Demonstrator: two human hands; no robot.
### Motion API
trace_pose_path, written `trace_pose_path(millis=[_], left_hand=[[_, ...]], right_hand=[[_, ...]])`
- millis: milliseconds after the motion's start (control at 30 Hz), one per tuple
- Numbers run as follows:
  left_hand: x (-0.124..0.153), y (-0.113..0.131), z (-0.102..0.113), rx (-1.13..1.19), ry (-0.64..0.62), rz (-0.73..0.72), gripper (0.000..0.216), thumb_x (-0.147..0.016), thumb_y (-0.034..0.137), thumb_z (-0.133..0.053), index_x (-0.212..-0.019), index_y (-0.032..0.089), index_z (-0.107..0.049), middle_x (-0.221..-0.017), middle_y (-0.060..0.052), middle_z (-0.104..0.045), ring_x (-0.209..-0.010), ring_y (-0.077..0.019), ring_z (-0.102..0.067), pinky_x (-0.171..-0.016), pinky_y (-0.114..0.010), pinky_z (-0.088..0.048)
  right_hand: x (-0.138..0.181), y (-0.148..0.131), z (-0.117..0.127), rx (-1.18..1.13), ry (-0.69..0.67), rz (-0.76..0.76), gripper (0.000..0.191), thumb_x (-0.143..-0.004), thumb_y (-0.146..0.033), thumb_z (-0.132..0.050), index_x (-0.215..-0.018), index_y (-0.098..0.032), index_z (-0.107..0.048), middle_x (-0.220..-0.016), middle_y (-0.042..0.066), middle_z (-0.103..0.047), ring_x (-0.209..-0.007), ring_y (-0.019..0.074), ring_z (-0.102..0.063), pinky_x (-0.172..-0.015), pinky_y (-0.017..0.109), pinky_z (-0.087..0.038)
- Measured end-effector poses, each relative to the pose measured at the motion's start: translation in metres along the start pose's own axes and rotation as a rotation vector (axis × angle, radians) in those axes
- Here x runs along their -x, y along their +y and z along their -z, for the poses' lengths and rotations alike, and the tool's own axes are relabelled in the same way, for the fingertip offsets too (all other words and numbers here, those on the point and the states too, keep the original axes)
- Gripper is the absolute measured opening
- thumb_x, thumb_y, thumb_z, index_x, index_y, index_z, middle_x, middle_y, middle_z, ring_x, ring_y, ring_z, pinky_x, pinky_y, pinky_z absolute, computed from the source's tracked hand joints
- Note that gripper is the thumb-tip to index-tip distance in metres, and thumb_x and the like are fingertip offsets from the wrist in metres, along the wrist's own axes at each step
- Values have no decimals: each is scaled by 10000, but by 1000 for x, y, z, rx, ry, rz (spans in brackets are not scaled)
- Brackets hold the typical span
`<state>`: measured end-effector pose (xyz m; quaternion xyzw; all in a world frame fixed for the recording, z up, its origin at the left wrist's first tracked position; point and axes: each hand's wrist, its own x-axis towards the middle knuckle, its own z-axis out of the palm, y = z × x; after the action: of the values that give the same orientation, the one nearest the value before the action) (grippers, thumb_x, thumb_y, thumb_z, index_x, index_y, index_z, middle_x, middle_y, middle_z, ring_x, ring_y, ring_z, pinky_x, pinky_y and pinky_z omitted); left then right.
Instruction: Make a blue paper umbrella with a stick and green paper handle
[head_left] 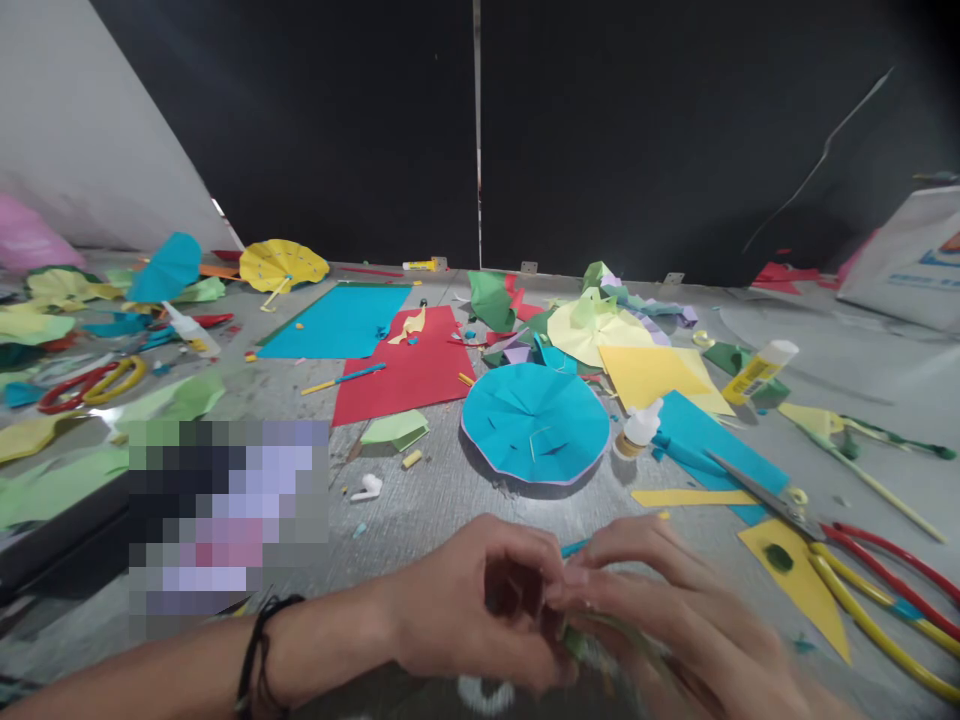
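Both my hands meet low in the middle of the view, over the grey table [427, 500]. My left hand [472, 600] is curled, fingers pinched toward my right hand [660, 610], which is also closed and smeared by motion. Between them a small greenish paper piece [581, 640] shows, with a thin blue stick [574, 547] poking out above the fingers. A round blue paper umbrella top [535, 422] lies just beyond my hands.
Red and yellow scissors [847, 560] lie at right on yellow paper. A small glue bottle [637, 428], a glue stick [759, 372], red [405, 375], blue [337, 320] and yellow [652, 375] sheets, paper scraps and a yellow paper umbrella [283, 265] cover the table. More scissors [90, 382] lie left.
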<state>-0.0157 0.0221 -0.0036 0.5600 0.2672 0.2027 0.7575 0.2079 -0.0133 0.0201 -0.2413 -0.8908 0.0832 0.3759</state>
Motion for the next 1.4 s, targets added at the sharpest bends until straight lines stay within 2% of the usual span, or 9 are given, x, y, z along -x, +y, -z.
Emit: trace_pose_path(millis=[167,333,567,733,933,1133,1267,1400], left_hand=[[-2,4,5,98,133,-97,311,-635,306,-943,-781,149,-717,-664,19,-583,-610,-100,-496,-551,-223,-363],[-3,1,4,167,177,-114,337,-680,391,-937,-816,156,-737,-622,42,-539,-547,-80,-452,-511,-219,-326],[-4,-4,1,168,150,-75,337,-663,349,-957,-806,147,-729,-663,35,-572,-579,-69,-443,-529,-207,-309],[-5,-8,4,250,98,-83,369,-580,248,-995,-788,144,-708,-732,15,-641,-676,-98,-547,-600,-191,-423],[-4,-10,6,259,73,-40,357,-622,274,-982,-809,142,-707,-763,7,-659,-696,-107,-583,-630,-202,-455],[-3,-3,2,213,91,-76,355,-634,309,-975,-790,148,-700,-686,37,-584,-615,-80,-496,-555,-187,-393],[-4,-4,2,177,101,-41,372,-653,379,-958,-813,157,-706,-656,45,-563,-527,-68,-449,-465,-195,-325],[-5,-4,3,180,108,-60,363,-596,275,-984,-786,152,-700,-679,29,-586,-627,-89,-487,-571,-206,-394]], right_hand=[[4,0,2,29,74,-38,432,-889,70,-611,-1262,-147,-622,-1038,68,-761,-1045,173,-683,-864,240,-613],[0,1,-6,47,103,-52,339,-928,-7,-653,-1231,-159,-635,-1016,59,-769,-1004,180,-684,-873,253,-613],[-2,-2,-9,48,138,-57,259,-954,-10,-606,-1165,-152,-655,-954,36,-759,-928,149,-677,-843,217,-605],[-1,-1,-7,25,66,-18,283,-949,-2,-587,-1194,-123,-660,-988,57,-758,-984,155,-672,-874,229,-607],[-4,-4,-5,-12,-5,17,312,-958,16,-568,-1229,-103,-666,-1014,58,-784,-1005,158,-681,-906,247,-601],[-1,-2,-8,-9,84,-45,274,-948,-39,-666,-1205,-130,-641,-1010,66,-768,-1018,168,-687,-905,252,-621],[-3,-3,-7,0,101,-51,254,-957,-23,-625,-1182,-140,-641,-973,53,-756,-958,150,-686,-858,226,-620],[-3,-4,-5,11,83,-44,253,-965,-30,-605,-1187,-137,-659,-979,48,-761,-953,147,-685,-867,228,-606]])
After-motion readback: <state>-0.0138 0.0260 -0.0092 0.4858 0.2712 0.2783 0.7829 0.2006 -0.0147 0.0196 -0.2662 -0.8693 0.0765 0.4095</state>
